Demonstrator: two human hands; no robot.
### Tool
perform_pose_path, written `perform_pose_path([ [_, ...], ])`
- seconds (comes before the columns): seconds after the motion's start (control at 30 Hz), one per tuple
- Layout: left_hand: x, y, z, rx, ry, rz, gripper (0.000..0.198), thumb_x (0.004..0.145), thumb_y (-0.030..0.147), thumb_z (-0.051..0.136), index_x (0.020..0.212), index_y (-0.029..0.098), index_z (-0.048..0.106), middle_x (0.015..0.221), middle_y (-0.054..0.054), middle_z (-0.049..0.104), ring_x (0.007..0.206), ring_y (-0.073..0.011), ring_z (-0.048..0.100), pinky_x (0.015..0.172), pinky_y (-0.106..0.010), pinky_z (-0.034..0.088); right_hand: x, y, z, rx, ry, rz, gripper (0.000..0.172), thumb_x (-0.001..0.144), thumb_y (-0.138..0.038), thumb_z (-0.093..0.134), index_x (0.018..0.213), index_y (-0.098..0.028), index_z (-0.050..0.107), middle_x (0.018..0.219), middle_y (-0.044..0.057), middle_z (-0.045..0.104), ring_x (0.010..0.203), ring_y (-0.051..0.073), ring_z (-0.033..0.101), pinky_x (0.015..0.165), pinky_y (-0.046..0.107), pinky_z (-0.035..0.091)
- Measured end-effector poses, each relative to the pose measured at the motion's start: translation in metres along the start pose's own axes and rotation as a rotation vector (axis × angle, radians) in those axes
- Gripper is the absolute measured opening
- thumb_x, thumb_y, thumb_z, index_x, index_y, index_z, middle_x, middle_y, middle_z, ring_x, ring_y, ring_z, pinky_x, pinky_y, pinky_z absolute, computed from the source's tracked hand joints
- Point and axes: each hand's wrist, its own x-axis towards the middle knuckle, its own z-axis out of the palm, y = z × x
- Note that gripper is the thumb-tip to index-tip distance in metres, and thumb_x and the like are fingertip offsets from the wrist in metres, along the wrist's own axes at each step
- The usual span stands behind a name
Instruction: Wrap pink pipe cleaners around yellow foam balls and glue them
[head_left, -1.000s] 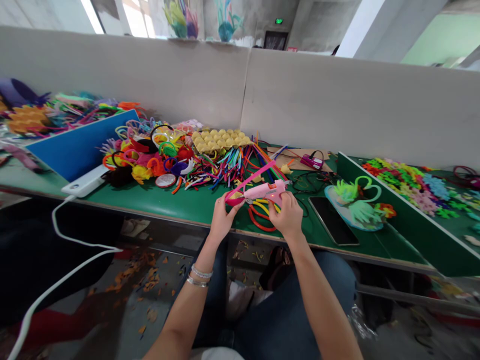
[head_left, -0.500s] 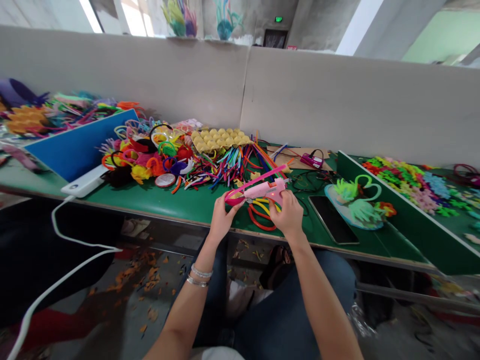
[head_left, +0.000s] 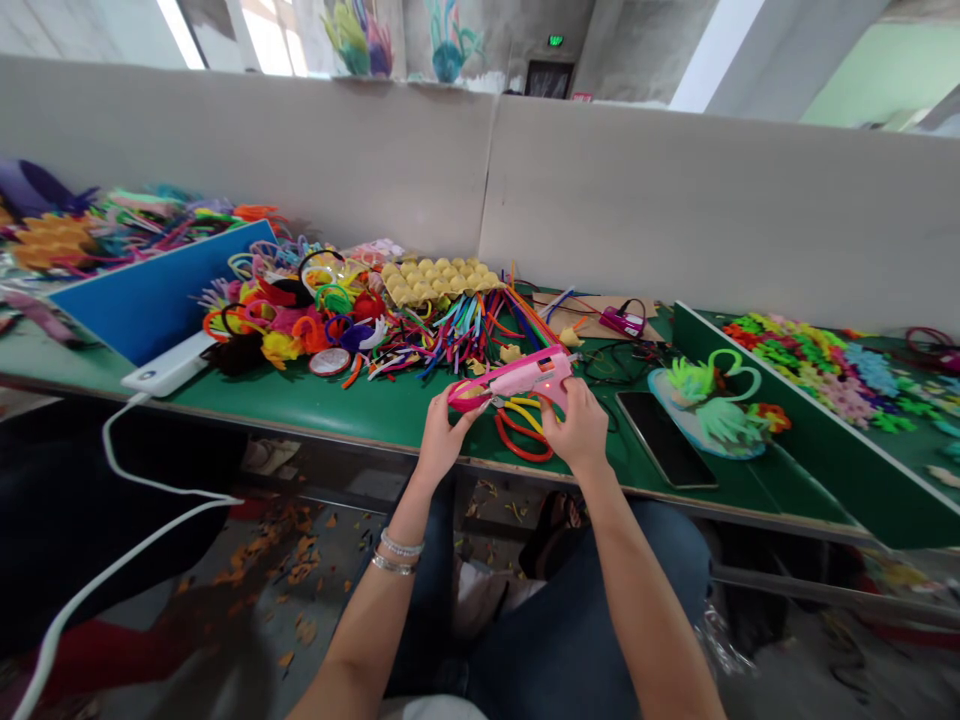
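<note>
My right hand (head_left: 576, 428) is closed around the handle of a pink glue gun (head_left: 523, 379), whose nozzle points left. A small light glows on its side. Pinched in my left hand (head_left: 441, 436) is a bright pink pipe cleaner (head_left: 466, 397), curled around something small and yellowish that my fingers partly hide. Its free end runs to the right, just behind the gun's body. The nozzle is at the curled part; I cannot tell if they touch. Below the gun, red and yellow pipe-cleaner loops (head_left: 519, 440) lie on the green table (head_left: 360, 412).
A yellow egg tray (head_left: 442, 279) and many pipe cleaners (head_left: 461, 330) lie at the back. A phone (head_left: 666, 440) and a board with green fuzzy figures (head_left: 724, 425) are at right. Blue (head_left: 176, 290) and green dividers (head_left: 810, 440) stand either side. A white power strip (head_left: 171, 362) lies left.
The free end of the pink pipe cleaner has swung down, from sticking up above the glue gun to lying close along it. Both hands have stayed nearly in place.
</note>
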Motion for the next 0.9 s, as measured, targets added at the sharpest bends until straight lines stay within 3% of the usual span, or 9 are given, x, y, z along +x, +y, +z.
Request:
perform_pose_path([
  [0.47,0.0014,-0.0035,-0.0003,-0.130,-0.040,-0.066,0.050,0.074,0.036,0.064,0.119,0.019,0.052,0.116,-0.010,0.057,0.112,-0.0210,0.052,0.098,-0.035,0.039,0.0008,0.0038,-0.0009,0.077,-0.063,0.072,0.022,0.080,-0.032,0.047,0.097,-0.018,0.047,0.083,0.009,0.059,0.077,0.023,0.058,0.059,0.030,0.045],
  [0.9,0.0006,-0.0008,-0.0018,-0.109,-0.023,-0.054,0.053,0.073,0.036,0.065,0.121,0.018,0.049,0.119,-0.012,0.056,0.114,-0.0224,0.051,0.100,-0.037,0.039,0.0026,0.0063,-0.0037,0.062,-0.070,0.094,0.023,0.078,-0.030,0.048,0.096,-0.016,0.048,0.083,0.010,0.063,0.076,0.025,0.061,0.058,0.032,0.046],
])
